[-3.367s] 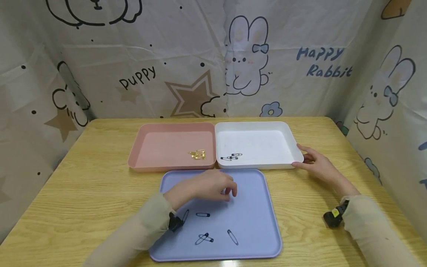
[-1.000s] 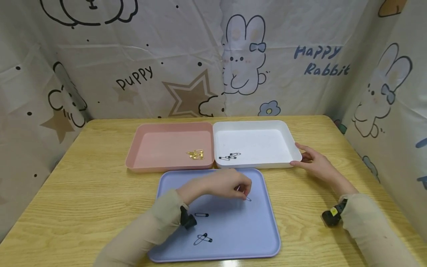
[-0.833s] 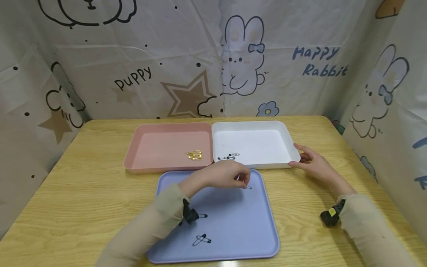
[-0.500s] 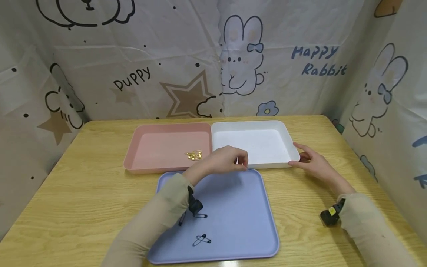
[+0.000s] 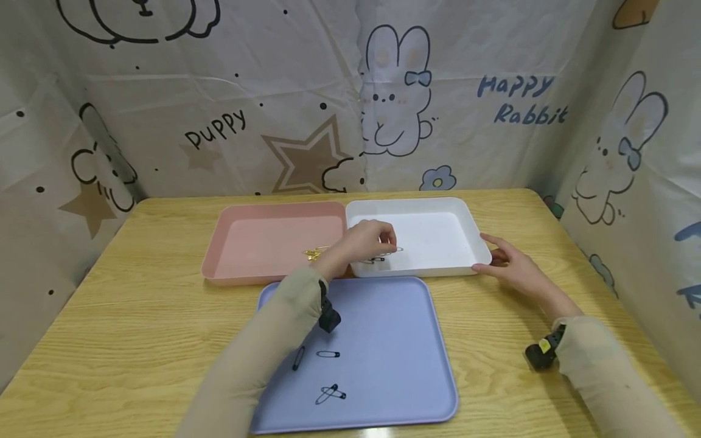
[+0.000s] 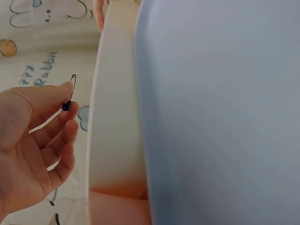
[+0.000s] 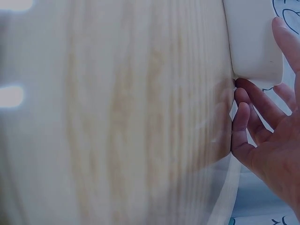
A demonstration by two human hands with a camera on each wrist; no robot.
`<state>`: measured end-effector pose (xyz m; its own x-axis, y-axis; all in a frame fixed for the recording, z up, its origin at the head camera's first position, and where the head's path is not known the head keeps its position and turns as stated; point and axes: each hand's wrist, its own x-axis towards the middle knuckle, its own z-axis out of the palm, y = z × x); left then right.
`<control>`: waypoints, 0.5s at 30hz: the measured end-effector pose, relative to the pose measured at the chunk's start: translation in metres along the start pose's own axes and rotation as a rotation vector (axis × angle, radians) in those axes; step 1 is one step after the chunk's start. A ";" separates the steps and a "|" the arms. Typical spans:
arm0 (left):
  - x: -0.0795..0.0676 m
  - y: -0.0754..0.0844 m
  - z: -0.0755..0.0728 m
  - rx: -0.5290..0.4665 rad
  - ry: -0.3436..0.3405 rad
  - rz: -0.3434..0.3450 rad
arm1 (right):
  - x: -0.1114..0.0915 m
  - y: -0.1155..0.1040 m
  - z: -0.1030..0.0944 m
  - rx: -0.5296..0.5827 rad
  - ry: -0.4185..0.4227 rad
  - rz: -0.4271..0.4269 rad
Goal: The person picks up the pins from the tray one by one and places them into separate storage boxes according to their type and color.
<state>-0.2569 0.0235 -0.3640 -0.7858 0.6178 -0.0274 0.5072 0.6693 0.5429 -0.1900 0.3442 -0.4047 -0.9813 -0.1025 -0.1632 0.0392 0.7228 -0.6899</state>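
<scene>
Left grip [image 5: 368, 240] pinched on black safety pin [image 6: 72, 91], over left part of white tray [image 5: 432, 228]. Right grip [image 5: 512, 267] clamped on tray's near right corner. Step in hand, by judgement: placing pin — next move calls for lowering, then parting thumb and finger. Dark pins [image 5: 378, 260] lie just under left grip, could tangle. Left of it, pink tray [image 5: 257, 234], gold pins [image 5: 314, 253] partly hidden by wrist. Nearer person than left grip: blue tray [image 5: 400, 340], four loose pins [image 5: 328, 354], two crossed.

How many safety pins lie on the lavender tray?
4. One slanted pin near the left sleeve, one sideways pin just to its right, and two crossed pins nearer the front edge of the tray. The sleeve may hide others.
</scene>
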 end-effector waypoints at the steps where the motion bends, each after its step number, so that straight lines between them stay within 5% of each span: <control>1: 0.002 -0.002 0.000 0.005 0.002 -0.018 | 0.000 0.000 0.000 0.000 -0.001 0.001; 15: 0.023 -0.008 0.010 0.017 -0.037 -0.140 | -0.001 -0.001 0.000 0.017 -0.005 0.018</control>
<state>-0.2757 0.0360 -0.3772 -0.8358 0.5327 -0.1331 0.3996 0.7565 0.5177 -0.1891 0.3437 -0.4035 -0.9794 -0.0932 -0.1791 0.0599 0.7130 -0.6986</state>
